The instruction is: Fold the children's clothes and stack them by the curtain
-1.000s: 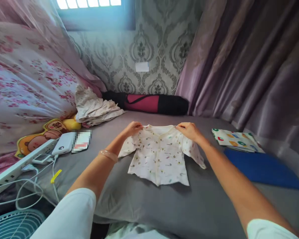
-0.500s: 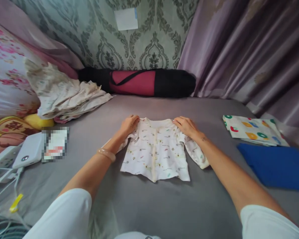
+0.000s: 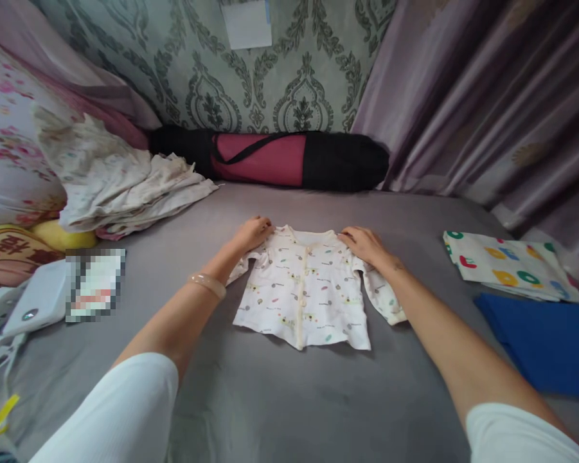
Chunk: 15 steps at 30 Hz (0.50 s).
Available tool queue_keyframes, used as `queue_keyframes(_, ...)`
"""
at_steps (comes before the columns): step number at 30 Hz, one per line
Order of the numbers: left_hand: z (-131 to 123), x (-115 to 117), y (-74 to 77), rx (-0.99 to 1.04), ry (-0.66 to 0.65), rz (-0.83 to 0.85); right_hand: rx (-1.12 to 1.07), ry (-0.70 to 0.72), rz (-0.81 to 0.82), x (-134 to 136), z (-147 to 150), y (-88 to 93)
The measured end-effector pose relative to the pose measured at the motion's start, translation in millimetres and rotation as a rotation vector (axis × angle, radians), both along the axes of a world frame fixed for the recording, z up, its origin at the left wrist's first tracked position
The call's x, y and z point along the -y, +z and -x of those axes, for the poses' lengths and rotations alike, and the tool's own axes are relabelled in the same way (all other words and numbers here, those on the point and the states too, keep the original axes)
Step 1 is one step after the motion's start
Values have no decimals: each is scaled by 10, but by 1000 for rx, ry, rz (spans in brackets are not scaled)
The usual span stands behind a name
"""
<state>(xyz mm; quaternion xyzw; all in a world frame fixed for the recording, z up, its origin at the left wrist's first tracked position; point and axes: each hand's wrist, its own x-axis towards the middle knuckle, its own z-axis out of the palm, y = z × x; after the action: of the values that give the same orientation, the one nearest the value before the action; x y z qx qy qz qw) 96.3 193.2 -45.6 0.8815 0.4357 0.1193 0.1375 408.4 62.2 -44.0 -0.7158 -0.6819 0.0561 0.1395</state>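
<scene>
While the left hand (image 3: 256, 233) and the right hand (image 3: 364, 244) rest at its two shoulders, the small printed shirt (image 3: 313, 292) lies spread front up at the center of the head view, on the grey sheet (image 3: 328, 405). Left hand: fingers bent and close together, on the shoulder at the shirt's upper left; can't tell if cloth is pinched or only pressed. Right hand: fingers partly curled over the upper right shoulder, same doubt about grip. Shirt sleeve at right angles down beside the right forearm, sleeve at left mostly behind the left forearm. Pale bangle (image 3: 207, 285) on the left wrist. Upper middle: long black and red bag (image 3: 263, 155) lying against patterned wall (image 3: 303, 96), white card (image 3: 248, 26) on the wall at the top edge. Upper left: heap of cream cloth (image 3: 125, 183), yellow plush (image 3: 65, 236) just below. Lower left: white device (image 3: 45, 296) with cable, pixelated item (image 3: 96, 283) beside it, yellow tag (image 3: 4, 415) near the corner. Right side: folded colorful cloth (image 3: 511, 263), blue flat piece (image 3: 544, 341) just below it, purple curtain (image 3: 463, 96) upper right
</scene>
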Motion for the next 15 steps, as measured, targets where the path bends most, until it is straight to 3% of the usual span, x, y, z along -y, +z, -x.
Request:
queue_keyframes(4,342,59,99,102,180,159,-242,-165,-50,158,-198,9)
queue_keyframes(11,1422,648,181,98,348,286,-277,-369,-43,1141,-395,101)
queue_keyframes(15,1505,895,142,110,428,282,-253,-405,-6,1440,-280,91)
